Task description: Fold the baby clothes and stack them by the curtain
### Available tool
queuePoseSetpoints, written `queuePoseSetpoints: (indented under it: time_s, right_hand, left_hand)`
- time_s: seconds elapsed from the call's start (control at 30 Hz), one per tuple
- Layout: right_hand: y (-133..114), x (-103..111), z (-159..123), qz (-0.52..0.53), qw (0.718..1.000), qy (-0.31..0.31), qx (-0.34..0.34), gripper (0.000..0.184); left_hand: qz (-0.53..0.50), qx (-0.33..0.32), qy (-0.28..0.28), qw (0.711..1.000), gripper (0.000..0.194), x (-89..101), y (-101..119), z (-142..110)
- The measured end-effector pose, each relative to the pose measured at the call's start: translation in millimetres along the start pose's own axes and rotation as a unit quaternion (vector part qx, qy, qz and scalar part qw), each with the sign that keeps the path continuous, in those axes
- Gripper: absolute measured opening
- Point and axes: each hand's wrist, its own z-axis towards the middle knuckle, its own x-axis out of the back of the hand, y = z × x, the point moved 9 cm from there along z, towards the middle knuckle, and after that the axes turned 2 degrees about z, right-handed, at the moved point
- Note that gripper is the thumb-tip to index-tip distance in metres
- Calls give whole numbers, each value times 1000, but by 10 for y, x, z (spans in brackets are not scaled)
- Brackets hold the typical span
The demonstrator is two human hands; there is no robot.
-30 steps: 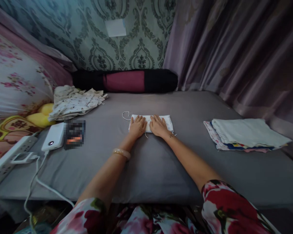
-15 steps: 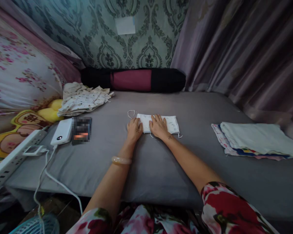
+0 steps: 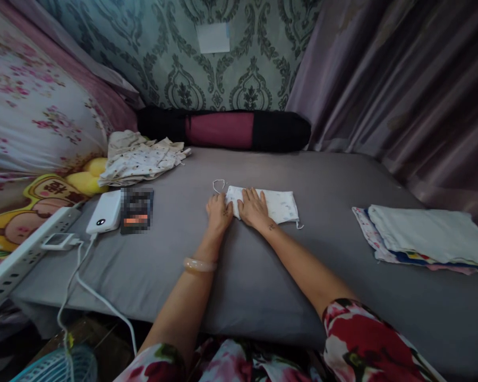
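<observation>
A small folded white cloth (image 3: 281, 205) with a faint bluish print lies flat in the middle of the grey bed surface (image 3: 263, 281). Thin white strings stick out at its far left corner and its near right corner. My right hand (image 3: 253, 208) rests palm down on the cloth's left half, fingers stretched and slightly spread. At the left end, my left hand (image 3: 219, 213) lies beside the cloth, its thumb touching the edge and its fingers loosely bent on the sheet. Neither hand grips anything.
Several folded cloths (image 3: 426, 233) are stacked at the right. A crumpled spotted cloth (image 3: 143, 159) lies back left. Nearer are a white power bank (image 3: 104, 212), a dark pixelated object (image 3: 137, 211) and a power strip (image 3: 27, 254) with cables. A black-and-maroon bolster (image 3: 223, 129) lines the back.
My right hand has slid slightly left along the cloth, closer to my left hand. The whole view has shifted a little, moving the background to the right.
</observation>
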Motion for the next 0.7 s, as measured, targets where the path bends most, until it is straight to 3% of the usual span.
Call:
queuePoseSetpoints:
  time_s: [0.3,0.53,0.7]
  right_hand:
    - [17,-31,24,-10,1000,-9,-6,55]
    - [-189,30,78,6,1000,-19,-4,54]
    - [-237,-77,128,10,998,-58,-18,56]
  left_hand:
    - [-22,17,37,999,32,-21,-116,34]
    - [-37,23,57,997,32,24,-169,76]
    - [-38,26,66,997,32,28,-178,84]
